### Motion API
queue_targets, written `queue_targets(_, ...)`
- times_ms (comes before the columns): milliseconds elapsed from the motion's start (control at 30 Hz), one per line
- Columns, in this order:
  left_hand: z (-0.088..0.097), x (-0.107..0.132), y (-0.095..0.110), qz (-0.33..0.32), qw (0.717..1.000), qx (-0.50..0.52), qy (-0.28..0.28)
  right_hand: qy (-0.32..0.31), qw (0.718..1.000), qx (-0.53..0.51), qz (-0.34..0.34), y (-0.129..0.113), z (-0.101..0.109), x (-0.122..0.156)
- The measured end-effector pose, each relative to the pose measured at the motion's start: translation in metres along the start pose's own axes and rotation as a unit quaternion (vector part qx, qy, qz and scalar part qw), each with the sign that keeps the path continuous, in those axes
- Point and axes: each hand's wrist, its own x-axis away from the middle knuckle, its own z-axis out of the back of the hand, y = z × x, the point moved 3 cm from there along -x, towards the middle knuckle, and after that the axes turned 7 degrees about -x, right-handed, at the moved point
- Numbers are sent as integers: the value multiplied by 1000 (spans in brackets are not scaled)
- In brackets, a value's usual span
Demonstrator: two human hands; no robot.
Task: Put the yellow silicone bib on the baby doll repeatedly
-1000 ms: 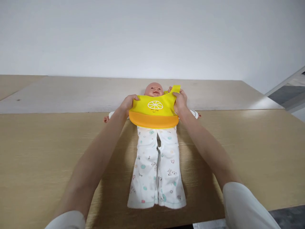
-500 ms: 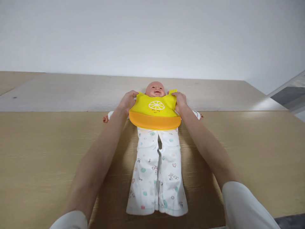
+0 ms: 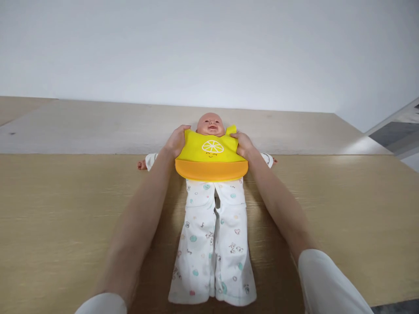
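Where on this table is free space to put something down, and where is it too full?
Bare wood lies left of the left forearm and right of the right forearm, out to the table edges. The paler strip behind the doll is bare too. The middle is crowded: both hands hold the yellow bib.

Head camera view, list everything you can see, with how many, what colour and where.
doll: one, lying on its back mid-table, head toward the wall
bib: one, yellow with an orange pocket and a lemon-slice face, over the doll's chest
doll's outfit: one, white with small coloured prints, trouser legs pointing toward the camera
table: one, light wood, across the whole lower view
wall: one, plain white, behind the table
left hand: one, bare, fingers gripping the bib's upper left corner by the doll's shoulder
right hand: one, bare, fingers gripping the bib's upper right corner
sleeves: two, white, at the bottom edge of the view
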Motion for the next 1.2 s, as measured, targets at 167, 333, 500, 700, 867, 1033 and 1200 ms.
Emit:
queue_targets(167, -4, 14, 4, 6, 999, 33, -31, 31, 999, -19, -31, -9, -10, 13)
queue_targets(333, -6, 25, 12, -29, 998, 52, -38, -22, 998, -56, 4, -14, -16, 20)
queue_targets(500, -8, 32, 18, -50, 994, 73, -67, -70, 993, -88, 40, -17, -18, 26)
queue_targets(700, -6, 32, 17, -50, 993, 86, -61, -80, 990, -110, 47, -18, -22, 33)
queue_targets(867, -2, 27, 13, -52, 991, 116, -51, -81, 990, -106, 43, -19, -26, 37)
queue_targets(1033, 2, 26, 10, -44, 989, 132, -40, -96, 989, -93, 56, -20, -29, 34)
queue_targets(1200, 1, 27, 10, -36, 979, 199, -36, -49, 993, -77, 72, -22, -30, 28)
